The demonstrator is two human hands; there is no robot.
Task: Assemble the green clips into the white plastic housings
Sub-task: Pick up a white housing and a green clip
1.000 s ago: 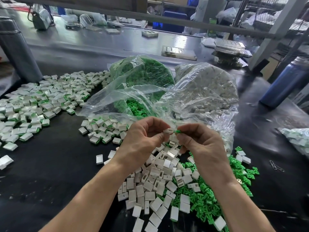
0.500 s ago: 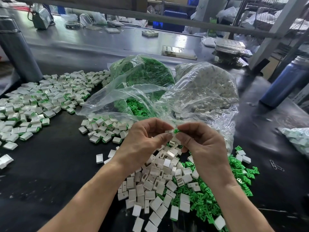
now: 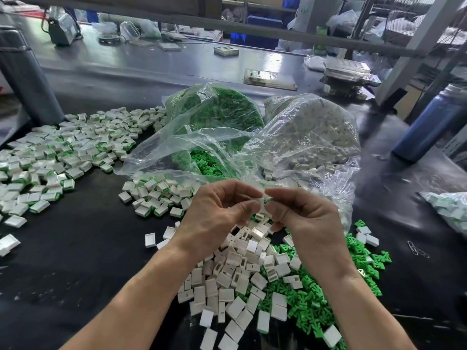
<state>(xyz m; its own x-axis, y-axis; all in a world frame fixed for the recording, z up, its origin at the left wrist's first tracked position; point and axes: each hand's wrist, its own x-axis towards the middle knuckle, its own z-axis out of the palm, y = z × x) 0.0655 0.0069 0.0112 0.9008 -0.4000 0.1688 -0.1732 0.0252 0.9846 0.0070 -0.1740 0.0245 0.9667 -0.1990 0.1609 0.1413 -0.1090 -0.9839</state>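
Since a second ago the green tip seen between the fingertips has all but vanished: left hand (image 3: 217, 210) and right hand (image 3: 300, 213) now pinch together, fingers curled around one small piece hidden between them, so the clip is probably seated. Loose white housings (image 3: 237, 281) lie at 6 o'clock, green clips (image 3: 303, 306) at 5 o'clock, finished pieces (image 3: 63, 152) at 9 o'clock.

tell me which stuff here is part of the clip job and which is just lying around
Job: left hand; right hand; loose white housings; loose green clips; finished pieces; bag of green clips; bag of white housings.

Lying about: blue bottle; paper clips; stacked trays.
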